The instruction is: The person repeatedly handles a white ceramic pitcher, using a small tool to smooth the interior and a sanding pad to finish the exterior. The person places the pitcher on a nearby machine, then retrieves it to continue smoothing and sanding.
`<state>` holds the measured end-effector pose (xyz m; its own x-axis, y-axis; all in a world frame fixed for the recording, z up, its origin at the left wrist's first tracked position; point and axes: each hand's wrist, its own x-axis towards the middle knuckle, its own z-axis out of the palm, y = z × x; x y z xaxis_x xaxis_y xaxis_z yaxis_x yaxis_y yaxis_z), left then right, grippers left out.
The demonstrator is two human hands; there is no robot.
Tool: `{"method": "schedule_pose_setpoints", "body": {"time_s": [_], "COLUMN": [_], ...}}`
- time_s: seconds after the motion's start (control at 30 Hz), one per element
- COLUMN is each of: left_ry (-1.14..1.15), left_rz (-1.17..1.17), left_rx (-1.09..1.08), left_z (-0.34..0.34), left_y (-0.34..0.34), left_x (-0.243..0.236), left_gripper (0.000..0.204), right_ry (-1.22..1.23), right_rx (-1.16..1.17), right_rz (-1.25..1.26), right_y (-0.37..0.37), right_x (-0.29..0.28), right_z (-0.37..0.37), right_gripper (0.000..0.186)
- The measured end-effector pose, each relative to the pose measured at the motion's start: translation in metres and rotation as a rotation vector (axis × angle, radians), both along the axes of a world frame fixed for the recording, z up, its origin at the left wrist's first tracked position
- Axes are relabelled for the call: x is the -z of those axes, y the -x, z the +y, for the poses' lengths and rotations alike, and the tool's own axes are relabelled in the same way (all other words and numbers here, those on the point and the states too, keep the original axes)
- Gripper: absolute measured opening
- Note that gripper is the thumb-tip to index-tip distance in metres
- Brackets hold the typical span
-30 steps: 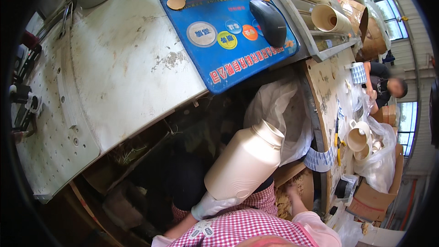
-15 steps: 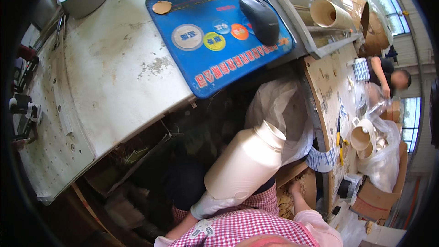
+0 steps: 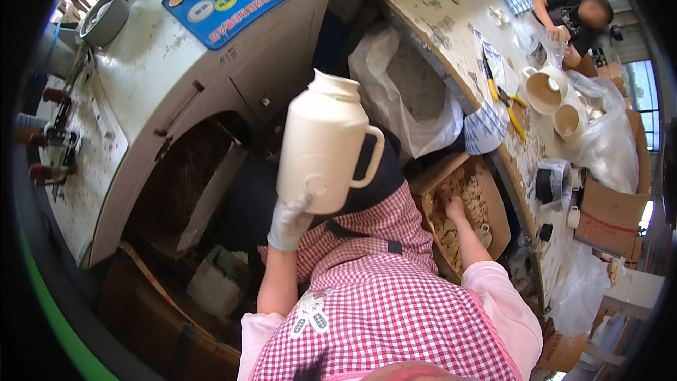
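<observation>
A cream plastic jug (image 3: 319, 144) with a side handle and a narrow neck stands nearly upright in front of my lap. My left hand (image 3: 290, 223), in a pale glove, grips it low near its base, with the thumb beside a round mark. On my right, a cardboard box (image 3: 499, 220) holds many small, flat, pale pieces (image 3: 462, 194). My bare right hand (image 3: 455, 207) reaches down into this box among the pieces. Its fingertips are too small and partly hidden to show whether they hold one.
A white worktop (image 3: 134, 92) with a blue mouse pad (image 3: 243, 7) stands at left. On the right bench lie yellow-handled pliers (image 3: 504, 95) and cream jug parts (image 3: 544, 92). A plastic-lined bin (image 3: 395, 92) sits between. Another person (image 3: 564, 21) works at far right.
The jug has swung from tilted to nearly upright and moved left, bringing its handle into view. My view has shifted, showing more of the box around my right hand.
</observation>
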<state>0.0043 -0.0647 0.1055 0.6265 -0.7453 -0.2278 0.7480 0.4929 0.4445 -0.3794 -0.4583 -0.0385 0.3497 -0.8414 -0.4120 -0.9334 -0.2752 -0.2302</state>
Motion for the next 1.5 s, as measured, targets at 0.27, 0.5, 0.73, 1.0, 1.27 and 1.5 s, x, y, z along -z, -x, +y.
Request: {"method": "schedule_pose_setpoints", "body": {"time_s": [0.27,0.5,0.73,1.0,1.27,1.5], "left_ry": [-0.232,-0.241,-0.266,-0.308,-0.374,-0.405], "left_rz": [-0.118,-0.054,-0.020,-0.158,-0.290,-0.161], "left_rx": [-0.152,-0.251,-0.312,-0.291,-0.287,-0.346], "left_z": [0.013,0.021,0.019,0.015,0.014,0.011], "left_y": [0.047,0.079,0.086,0.103,0.110,0.108], "left_x": [-0.075,-0.093,-0.089,-0.072,-0.074,-0.075], "left_gripper": [0.047,0.045,0.047,0.047,0.044,0.042], "right_ry": [0.217,-0.085,-0.073,-1.015,-1.013,-0.881], "right_rx": [0.002,0.569,0.466,0.034,-0.250,-0.185], "right_rz": [-0.233,-0.532,-0.922,-1.111,-1.002,-0.981], "right_y": [0.020,0.030,-0.023,-0.186,-0.246,-0.242], "right_x": [-0.026,-0.024,-0.080,-0.222,-0.244,-0.229], "right_z": [-0.002,-0.008,0.003,0.139,0.228,0.245], "right_gripper": [0.029,0.030,0.035,0.039,0.017,0.023]}}
